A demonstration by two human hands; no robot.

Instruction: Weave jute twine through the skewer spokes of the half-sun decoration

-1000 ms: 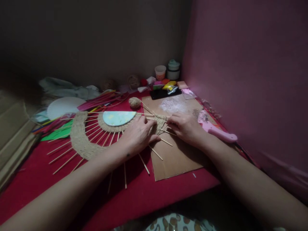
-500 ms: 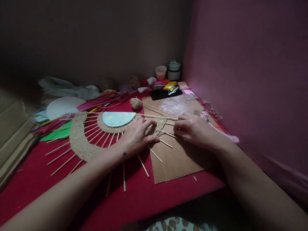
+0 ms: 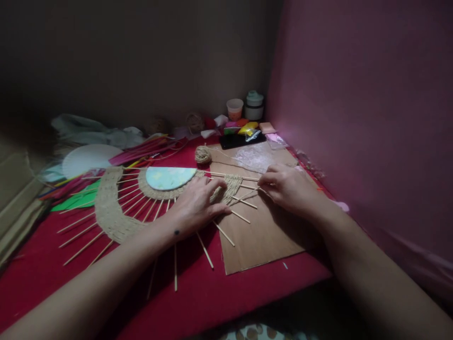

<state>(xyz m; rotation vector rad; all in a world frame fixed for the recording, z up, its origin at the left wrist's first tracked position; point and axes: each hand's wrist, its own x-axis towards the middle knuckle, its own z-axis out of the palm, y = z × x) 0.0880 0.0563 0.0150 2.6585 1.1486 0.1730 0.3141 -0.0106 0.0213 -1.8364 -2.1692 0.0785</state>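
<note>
Rough, matt twine weave (image 3: 106, 203) (jute-like), smooth wd. sticks (image 3: 176, 267), matt cardboard-look sheet (image 3: 264, 241), glossy plas. pkt. (image 3: 253, 136)

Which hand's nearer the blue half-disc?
Left. The left hand is beside the half-disc, right and toward the wearer; the right hand is farther right, over the cardboard.

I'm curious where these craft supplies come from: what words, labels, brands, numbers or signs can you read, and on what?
None can be read.
Cup: orange marks, too small and blurred to tell whether they are letters.
Yellow packet: too small and blurred to read any print.
Half-round blue-green panel: no lettering seen.
Cardboard sheet: no lettering seen on the part that shows.
</note>
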